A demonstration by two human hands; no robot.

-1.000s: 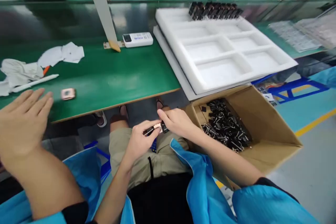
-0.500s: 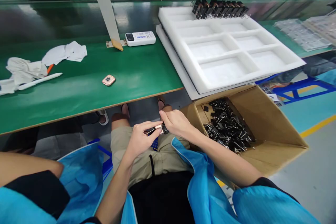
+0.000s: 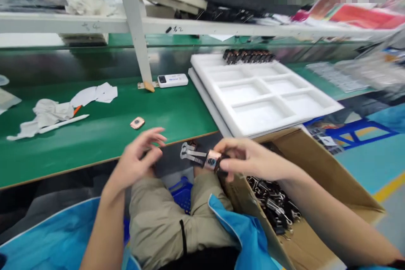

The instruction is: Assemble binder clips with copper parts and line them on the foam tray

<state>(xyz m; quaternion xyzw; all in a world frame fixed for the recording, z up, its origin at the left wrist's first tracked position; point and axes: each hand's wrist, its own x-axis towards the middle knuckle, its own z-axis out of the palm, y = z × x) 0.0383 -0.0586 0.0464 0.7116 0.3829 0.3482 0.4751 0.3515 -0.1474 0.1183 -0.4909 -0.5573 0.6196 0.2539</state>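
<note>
My right hand (image 3: 249, 158) is closed on a small rose-gold square piece (image 3: 211, 160) with a dark round mark on its face. A black binder clip is clamped to the piece, and its silver clip handles (image 3: 193, 153) stick out to the left. Fingers hide part of the black clip body. To the left, my left hand (image 3: 139, 156) is lifted near the table edge, fingers apart and holding nothing. Another rose-gold square piece (image 3: 137, 122) lies alone on the green table just above that hand. Under my right forearm, loose black binder clips (image 3: 275, 206) fill part of a cardboard box.
A white foam tray (image 3: 234, 103) with compartments rests at the table's right edge, with a row of clipped pieces (image 3: 248, 56) along its far side. The cardboard box (image 3: 338, 177) stands below it. A white device (image 3: 172, 80), crumpled gloves (image 3: 52, 112) and a shelf post (image 3: 134, 29) are on the left.
My hands have parted: the left has let go and moved left, opening. The right has moved right and up with the clipped piece. The view has tilted up, showing the shelf.
</note>
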